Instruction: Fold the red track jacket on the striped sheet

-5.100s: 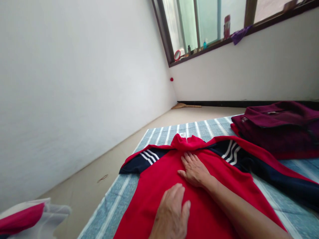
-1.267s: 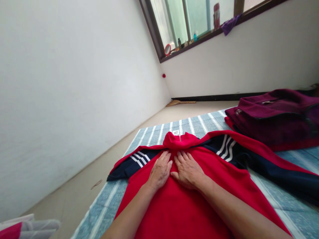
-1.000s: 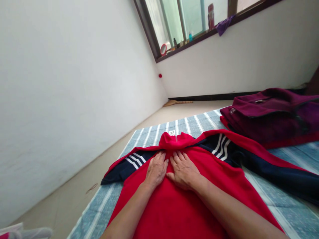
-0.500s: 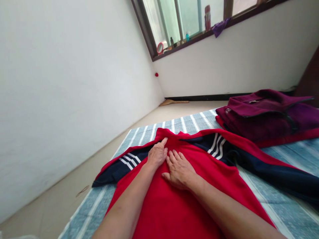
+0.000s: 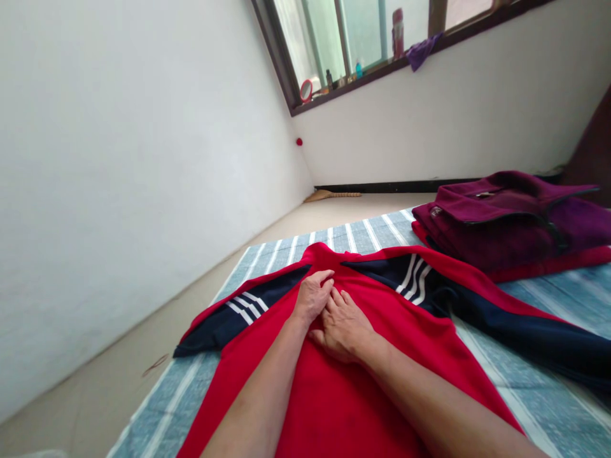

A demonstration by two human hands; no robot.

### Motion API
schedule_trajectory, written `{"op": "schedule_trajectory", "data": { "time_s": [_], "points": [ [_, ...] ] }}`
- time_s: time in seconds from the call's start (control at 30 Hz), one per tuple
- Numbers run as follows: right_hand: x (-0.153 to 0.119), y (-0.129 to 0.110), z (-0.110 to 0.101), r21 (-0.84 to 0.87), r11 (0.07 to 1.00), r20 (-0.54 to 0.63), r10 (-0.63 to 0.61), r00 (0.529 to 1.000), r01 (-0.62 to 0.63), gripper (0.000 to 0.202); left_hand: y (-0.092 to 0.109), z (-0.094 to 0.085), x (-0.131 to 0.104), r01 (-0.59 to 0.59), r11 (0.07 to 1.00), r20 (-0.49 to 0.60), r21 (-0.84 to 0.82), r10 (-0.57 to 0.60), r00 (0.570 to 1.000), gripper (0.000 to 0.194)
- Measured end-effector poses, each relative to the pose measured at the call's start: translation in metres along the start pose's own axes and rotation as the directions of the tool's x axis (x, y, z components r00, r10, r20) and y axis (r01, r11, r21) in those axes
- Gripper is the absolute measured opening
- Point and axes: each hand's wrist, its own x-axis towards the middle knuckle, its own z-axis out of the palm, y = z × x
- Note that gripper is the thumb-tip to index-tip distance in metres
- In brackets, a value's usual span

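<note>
The red-and-navy track top (image 5: 353, 407) lies spread beneath both hands. The right hand (image 5: 344, 324) rests flat on it, fingers extended; just beyond, the left hand (image 5: 312, 295) is curled (whether it pinches cloth, I cannot tell). The collar (image 5: 323, 254) lies past both, a folded maroon zip-up (image 5: 506, 232) farther off to their right.

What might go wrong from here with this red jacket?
The left hand and right hand sit together below the collar; the red jacket might wrinkle between them. The sleeve at picture left reaches about to the edge of the striped sheet and could slip over. A sideways tug might nudge the folded purple clothes nearby.
</note>
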Motion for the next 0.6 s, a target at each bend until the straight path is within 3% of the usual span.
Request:
{"op": "schedule_trajectory", "data": {
  "time_s": [0.2,0.6],
  "points": [
    [-0.001,0.000,0.002,-0.015,1.000,-0.025,-0.010,1.000,0.010,0.072,-0.004,0.007,-0.007,-0.031,0.986,0.013,-0.161,0.034,0.999,0.032],
    [-0.003,-0.001,0.001,-0.063,0.998,0.017,0.002,1.000,-0.001,0.069,-0.002,0.008,-0.013,-0.033,0.956,-0.017,-0.291,0.029,0.999,0.037]
  ]
}}
